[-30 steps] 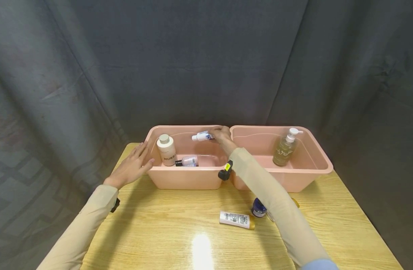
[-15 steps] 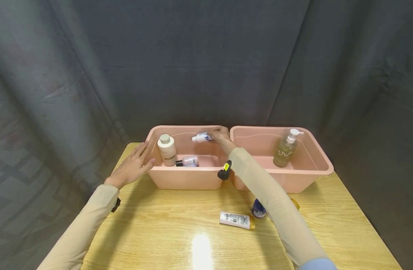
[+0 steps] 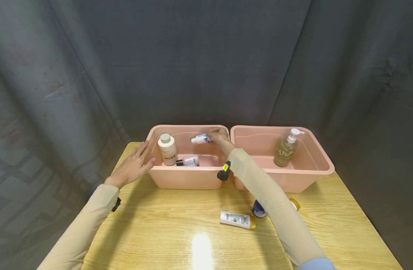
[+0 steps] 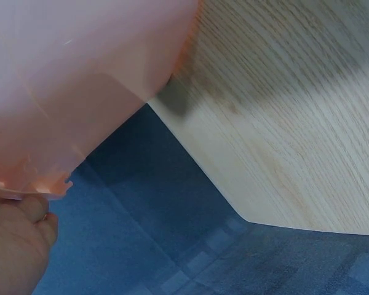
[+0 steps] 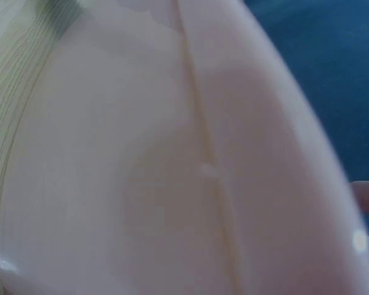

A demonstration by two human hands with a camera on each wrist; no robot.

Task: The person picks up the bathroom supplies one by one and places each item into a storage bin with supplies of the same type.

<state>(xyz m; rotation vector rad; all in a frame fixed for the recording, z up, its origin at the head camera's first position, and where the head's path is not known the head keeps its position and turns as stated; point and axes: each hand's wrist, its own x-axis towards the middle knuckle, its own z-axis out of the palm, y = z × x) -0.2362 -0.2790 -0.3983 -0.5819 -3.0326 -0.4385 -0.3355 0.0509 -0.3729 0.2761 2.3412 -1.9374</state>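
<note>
The left hand [image 3: 131, 167] was laid flat, fingers straight and spread, against the outer left wall of the left pink tub [image 3: 186, 179], near the far left corner of the wooden surface [image 3: 166, 228]; nothing was gripped by it. In the left wrist view, a thumb [image 4: 15, 243] was seen just below the tub's rim [image 4: 61, 110], above the surface's left edge.

Inside the left tub, a cream bottle with a round cap [image 3: 168, 149] stood upright at the left wall, and a small clear bottle with a dark cap [image 3: 187, 161] lay on its side just beside it. Above the tub's far right part, a small white tube with blue print [image 3: 201, 139] was held horizontally, pinched at its right end by the curled fingers of the right hand [image 3: 219, 135].

The right pink tub [image 3: 304, 176] stood touching the left one along the far edge of the surface; a pump bottle of olive liquid [image 3: 286, 148] stood upright in it.

On the bare surface in front of the tubs, toward the near edge, a white tube with a gold cap [image 3: 237, 219] lay flat, with a dark blue jar [image 3: 258, 210] just beside it, partly hidden by the right sleeve [image 3: 270, 198].
</note>
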